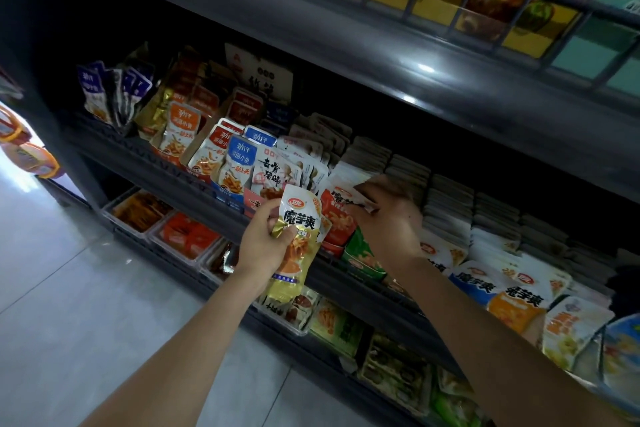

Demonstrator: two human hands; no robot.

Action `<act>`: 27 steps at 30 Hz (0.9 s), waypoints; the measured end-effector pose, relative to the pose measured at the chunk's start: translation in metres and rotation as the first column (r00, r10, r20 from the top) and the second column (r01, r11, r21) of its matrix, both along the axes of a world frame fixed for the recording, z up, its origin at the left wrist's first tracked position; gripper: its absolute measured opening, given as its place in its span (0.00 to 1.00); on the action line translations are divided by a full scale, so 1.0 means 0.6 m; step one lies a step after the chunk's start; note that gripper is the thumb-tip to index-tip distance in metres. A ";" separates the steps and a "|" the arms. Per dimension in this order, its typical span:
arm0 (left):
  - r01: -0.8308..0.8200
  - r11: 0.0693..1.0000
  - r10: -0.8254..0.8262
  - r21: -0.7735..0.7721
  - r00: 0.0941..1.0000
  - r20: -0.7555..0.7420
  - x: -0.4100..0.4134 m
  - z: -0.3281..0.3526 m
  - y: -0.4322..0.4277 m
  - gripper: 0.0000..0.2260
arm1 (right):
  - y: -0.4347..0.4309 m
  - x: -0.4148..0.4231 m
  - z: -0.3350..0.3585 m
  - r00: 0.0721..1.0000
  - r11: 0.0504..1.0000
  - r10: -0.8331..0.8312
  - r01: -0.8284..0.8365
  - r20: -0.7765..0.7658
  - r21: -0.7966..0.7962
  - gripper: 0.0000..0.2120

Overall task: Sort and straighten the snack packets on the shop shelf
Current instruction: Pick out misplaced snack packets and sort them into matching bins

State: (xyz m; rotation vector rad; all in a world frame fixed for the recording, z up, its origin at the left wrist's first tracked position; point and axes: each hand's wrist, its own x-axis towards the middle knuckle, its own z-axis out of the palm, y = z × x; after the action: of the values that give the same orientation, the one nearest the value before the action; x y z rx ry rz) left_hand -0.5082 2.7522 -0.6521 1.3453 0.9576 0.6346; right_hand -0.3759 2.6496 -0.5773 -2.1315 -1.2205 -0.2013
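From the head view, the left hand (265,241) was clamped around a yellow packet (301,218), held just in front of the middle shelf (145,163). The right hand (388,222) reached into the row at a red packet (337,222), but its grip could not be told. The step likely called for parting a gap there and sliding the yellow packet in upright.

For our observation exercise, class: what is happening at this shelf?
A person is sorting packets at a shop shelf. The left hand grips a gold packet, held out in front of the shelf. The right hand pinches the top of a red packet standing in the row, beside a green packet.
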 end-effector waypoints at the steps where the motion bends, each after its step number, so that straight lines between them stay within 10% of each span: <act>1: -0.001 1.000 0.001 0.003 1.000 -0.001 0.000 0.000 -0.001 0.19 | 0.005 0.003 0.001 1.000 0.998 -0.020 0.019 -0.006 -0.056 0.08; 10: -0.045 0.999 0.045 -0.012 0.999 -0.030 -0.024 0.007 -0.017 0.19 | 0.031 0.000 0.013 0.969 0.800 -0.039 0.176 0.243 -0.573 0.09; 23: -0.087 0.990 0.092 -0.108 0.995 0.045 -0.024 0.024 -0.025 0.20 | 0.034 0.019 0.027 0.895 0.938 -0.271 0.164 -0.353 -0.304 0.23; 27: -0.072 0.991 0.077 -0.109 0.996 0.040 -0.025 0.026 -0.023 0.20 | 0.046 0.024 0.016 0.909 0.916 -0.289 0.173 -0.299 -0.362 0.23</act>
State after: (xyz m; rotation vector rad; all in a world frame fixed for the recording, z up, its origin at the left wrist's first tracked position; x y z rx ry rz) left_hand -0.5234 2.7385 -0.6364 1.2003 0.9958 0.6574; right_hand -0.3614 2.6770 -0.5677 -2.4690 -0.8309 0.2903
